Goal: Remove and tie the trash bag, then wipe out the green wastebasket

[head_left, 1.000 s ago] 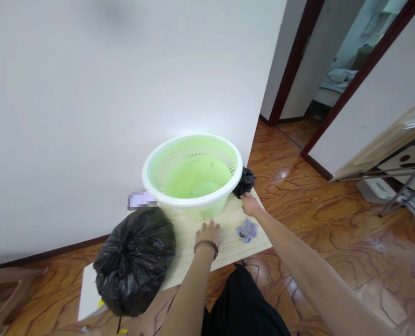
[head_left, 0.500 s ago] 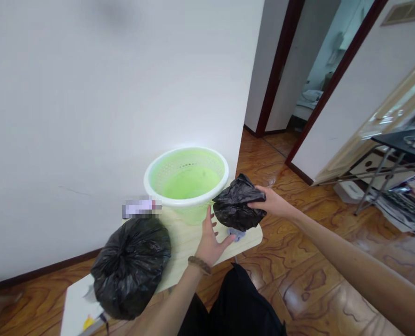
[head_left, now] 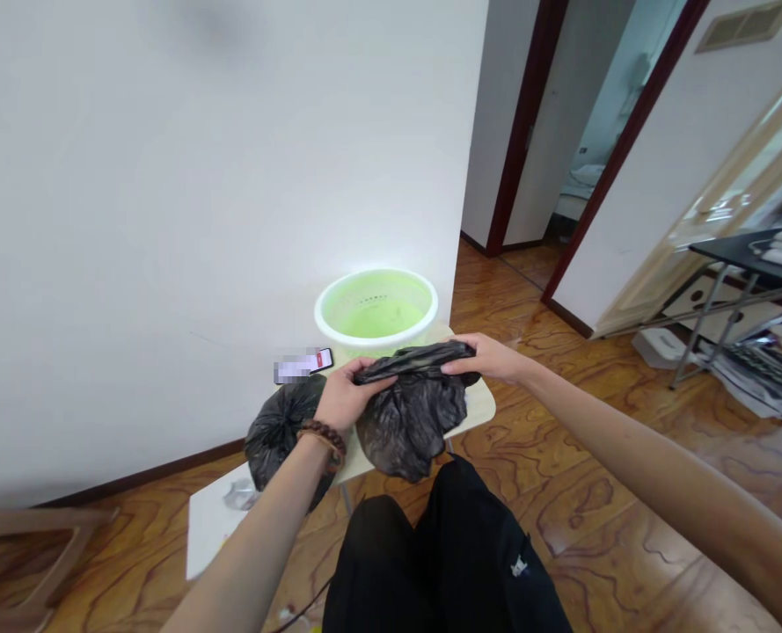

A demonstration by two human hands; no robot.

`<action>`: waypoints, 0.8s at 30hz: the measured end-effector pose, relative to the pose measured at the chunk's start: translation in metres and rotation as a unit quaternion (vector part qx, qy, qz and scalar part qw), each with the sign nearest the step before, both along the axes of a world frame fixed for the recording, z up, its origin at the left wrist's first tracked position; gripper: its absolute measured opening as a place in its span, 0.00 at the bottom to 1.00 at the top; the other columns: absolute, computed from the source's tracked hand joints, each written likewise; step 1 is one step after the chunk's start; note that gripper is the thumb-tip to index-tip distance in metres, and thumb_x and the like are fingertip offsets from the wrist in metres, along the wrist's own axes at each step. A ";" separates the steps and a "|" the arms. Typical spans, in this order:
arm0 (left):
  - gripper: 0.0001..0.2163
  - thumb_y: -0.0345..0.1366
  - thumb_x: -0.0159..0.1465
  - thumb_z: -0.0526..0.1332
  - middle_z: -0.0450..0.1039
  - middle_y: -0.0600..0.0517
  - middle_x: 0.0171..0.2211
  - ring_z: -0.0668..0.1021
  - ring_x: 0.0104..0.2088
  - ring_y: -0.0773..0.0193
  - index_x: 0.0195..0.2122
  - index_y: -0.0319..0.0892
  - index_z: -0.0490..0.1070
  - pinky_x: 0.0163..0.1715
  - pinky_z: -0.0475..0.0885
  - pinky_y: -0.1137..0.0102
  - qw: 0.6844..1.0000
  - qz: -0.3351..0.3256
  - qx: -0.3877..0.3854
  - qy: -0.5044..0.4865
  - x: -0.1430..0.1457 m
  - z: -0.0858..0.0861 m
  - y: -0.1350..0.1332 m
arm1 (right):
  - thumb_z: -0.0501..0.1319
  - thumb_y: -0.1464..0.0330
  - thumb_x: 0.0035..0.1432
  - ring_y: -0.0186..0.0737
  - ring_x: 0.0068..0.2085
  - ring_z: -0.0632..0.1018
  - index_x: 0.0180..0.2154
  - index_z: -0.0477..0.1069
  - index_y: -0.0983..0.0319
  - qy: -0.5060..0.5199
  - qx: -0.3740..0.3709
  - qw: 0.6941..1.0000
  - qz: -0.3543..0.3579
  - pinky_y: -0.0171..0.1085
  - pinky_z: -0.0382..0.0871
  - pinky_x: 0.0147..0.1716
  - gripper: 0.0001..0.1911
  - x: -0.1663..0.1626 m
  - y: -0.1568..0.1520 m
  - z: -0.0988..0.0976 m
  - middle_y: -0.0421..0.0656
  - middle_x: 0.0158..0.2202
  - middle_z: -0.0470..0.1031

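Note:
A crumpled black plastic bag (head_left: 413, 418) hangs between my two hands over the front of the table. My left hand (head_left: 351, 393), with a braided bracelet at its wrist, pinches one end of the bag's upper edge. The other end of that edge is gripped by my right hand (head_left: 479, 358). Just behind the bag stands a green basket with a white rim (head_left: 376, 341); I see only its bottom and walls inside. To the left, partly behind my left forearm, sits a full, gathered black bag (head_left: 278, 431).
A phone (head_left: 303, 365) lies against the wall on the pale table (head_left: 483, 409). Clear crumpled plastic (head_left: 240, 494) is on a white surface at left. A stool (head_left: 27, 554) stands on the floor at lower left, and a dark folding table (head_left: 747, 255) at right.
My left hand has gone from open beside the basket to holding the bag's edge. The smaller bag has moved left and is now stretched between both hands. The view has shifted.

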State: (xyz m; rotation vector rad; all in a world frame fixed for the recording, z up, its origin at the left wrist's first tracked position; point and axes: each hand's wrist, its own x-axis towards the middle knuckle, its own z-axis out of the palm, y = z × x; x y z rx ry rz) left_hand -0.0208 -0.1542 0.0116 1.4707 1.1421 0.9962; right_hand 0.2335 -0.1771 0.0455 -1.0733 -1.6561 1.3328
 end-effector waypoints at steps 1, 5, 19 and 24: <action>0.17 0.41 0.43 0.70 0.75 0.53 0.29 0.76 0.33 0.63 0.31 0.38 0.71 0.41 0.70 0.66 1.000 0.020 -0.003 0.009 -0.008 0.005 0.005 | 0.68 0.64 0.42 0.38 0.36 0.76 0.36 0.74 0.63 0.048 -0.027 0.998 -0.020 0.37 0.70 0.39 0.17 0.001 0.000 -0.001 0.40 0.34 0.77; 0.16 0.41 0.45 0.67 0.75 0.52 0.26 0.76 0.29 0.61 0.32 0.37 0.73 0.35 0.72 0.65 0.997 0.015 -0.079 -0.012 -0.035 0.027 0.021 | 0.67 0.66 0.43 0.36 0.30 0.76 0.35 0.71 0.62 0.185 -0.100 0.972 -0.106 0.35 0.71 0.32 0.14 0.011 0.002 -0.001 0.41 0.31 0.77; 0.21 0.58 0.53 0.56 0.71 0.51 0.25 0.74 0.31 0.59 0.29 0.43 0.68 0.34 0.68 0.66 0.924 0.115 0.108 0.348 -0.057 0.019 0.088 | 0.55 0.60 0.56 0.40 0.39 0.74 0.38 0.73 0.62 -0.109 0.145 0.949 -0.260 0.39 0.65 0.43 0.14 0.046 0.072 -0.050 0.42 0.37 0.75; 0.19 0.50 0.58 0.53 0.71 0.42 0.41 0.73 0.44 0.50 0.44 0.43 0.64 0.39 0.67 0.61 0.839 0.219 0.140 0.478 -0.029 0.019 0.128 | 0.51 0.66 0.59 0.47 0.48 0.69 0.43 0.71 0.63 -0.224 0.154 0.837 -0.475 0.44 0.61 0.47 0.14 0.023 0.123 -0.045 0.52 0.45 0.70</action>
